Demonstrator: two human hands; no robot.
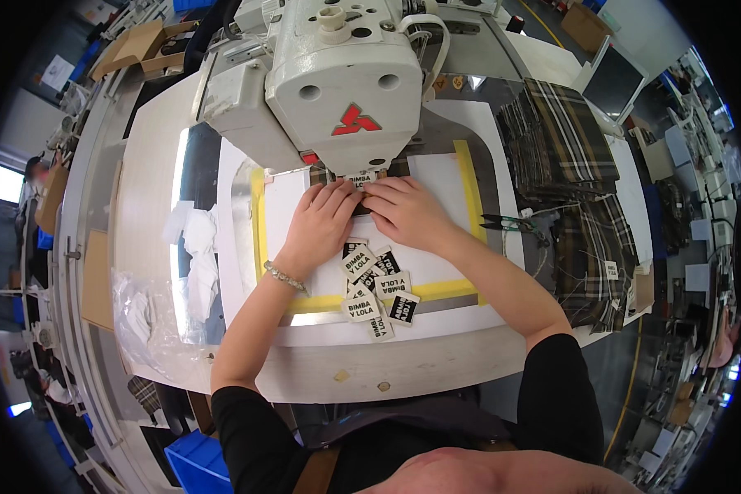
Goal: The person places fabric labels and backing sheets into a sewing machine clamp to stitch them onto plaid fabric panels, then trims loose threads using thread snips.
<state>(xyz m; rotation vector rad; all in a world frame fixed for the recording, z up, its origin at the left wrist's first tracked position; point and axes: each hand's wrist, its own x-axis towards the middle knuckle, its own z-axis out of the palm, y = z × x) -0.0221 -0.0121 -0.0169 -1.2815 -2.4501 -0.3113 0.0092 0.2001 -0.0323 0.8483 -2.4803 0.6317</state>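
Bright, soft light reaches my left hand [321,217] and right hand [408,211]; the table [445,366] bows at its edge, the corners black

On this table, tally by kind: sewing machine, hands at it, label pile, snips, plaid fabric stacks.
Sewing machine: 1
Hands (left hand, right hand): 2
Label pile: 1
Snips: 1
Plaid fabric stacks (upper stack, lower stack): 2
Total: 7

Downward fisheye view from head

Lettering [360,309] on labels [393,286]; red emblem [356,121] on machine [346,86].
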